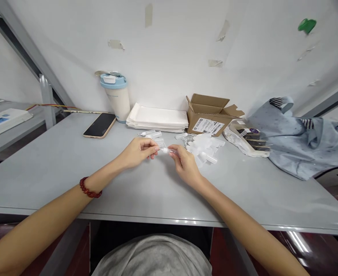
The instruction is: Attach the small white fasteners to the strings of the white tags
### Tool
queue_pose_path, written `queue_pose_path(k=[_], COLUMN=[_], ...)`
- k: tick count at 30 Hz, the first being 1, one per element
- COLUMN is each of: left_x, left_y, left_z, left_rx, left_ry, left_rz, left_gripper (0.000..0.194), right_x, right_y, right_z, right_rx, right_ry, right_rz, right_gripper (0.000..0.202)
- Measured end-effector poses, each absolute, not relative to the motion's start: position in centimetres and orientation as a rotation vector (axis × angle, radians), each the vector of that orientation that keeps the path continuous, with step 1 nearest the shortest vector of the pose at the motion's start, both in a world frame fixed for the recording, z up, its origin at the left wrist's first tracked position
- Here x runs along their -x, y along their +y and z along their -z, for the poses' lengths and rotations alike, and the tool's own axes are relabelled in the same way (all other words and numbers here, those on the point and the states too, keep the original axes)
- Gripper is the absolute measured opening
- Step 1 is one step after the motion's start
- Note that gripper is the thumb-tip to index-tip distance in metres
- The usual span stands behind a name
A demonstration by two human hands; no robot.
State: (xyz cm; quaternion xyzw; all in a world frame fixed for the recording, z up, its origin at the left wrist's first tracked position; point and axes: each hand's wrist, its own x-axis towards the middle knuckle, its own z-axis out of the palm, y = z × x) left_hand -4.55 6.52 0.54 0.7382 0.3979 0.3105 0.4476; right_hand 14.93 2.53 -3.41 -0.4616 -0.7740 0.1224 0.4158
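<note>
Between my hands, low over the table, is a small clear plastic vial (165, 150) with a white part in its middle. My left hand (137, 152) pinches its left end with thumb and fingertips. At the other end, the fingers of my right hand (186, 165) are closed on it, covering part of it. Just beyond my left fingers lie a few capped clear vials (154, 134). To the right of my right hand is a loose heap of white and clear plastic pieces (201, 145), too jumbled to tell apart.
Along the back stand a blue-lidded cup (117, 100), a stack of white envelopes or paper (159, 118) and an opened cardboard box (206, 119). A phone (100, 125) lies at left. Right of the box are a plastic-wrapped packet (250, 138) and a light blue cloth (309, 142).
</note>
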Motion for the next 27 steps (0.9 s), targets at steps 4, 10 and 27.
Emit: queue_pose_path(k=[4,10,27], left_x=[4.28,4.08,4.07], left_y=[6.18,5.90,5.96], left_z=[-0.06,0.12,0.41], left_rx=[-1.796,-1.801,-1.796], left_ry=[1.012,1.004,1.001], left_rz=[-0.769,-0.775,-0.715], left_gripper=[0.024,0.024,0.022], right_x=[-14.73,-14.54,-14.64], right_y=[2.26,1.93,2.32], right_z=[4.06,4.28,4.31], right_rx=[1.143,1.160,1.110], right_ry=[-1.941,-1.928,-1.979], right_rz=[-0.275,-0.253,-0.175], right_gripper=[0.018,0.018,0.015])
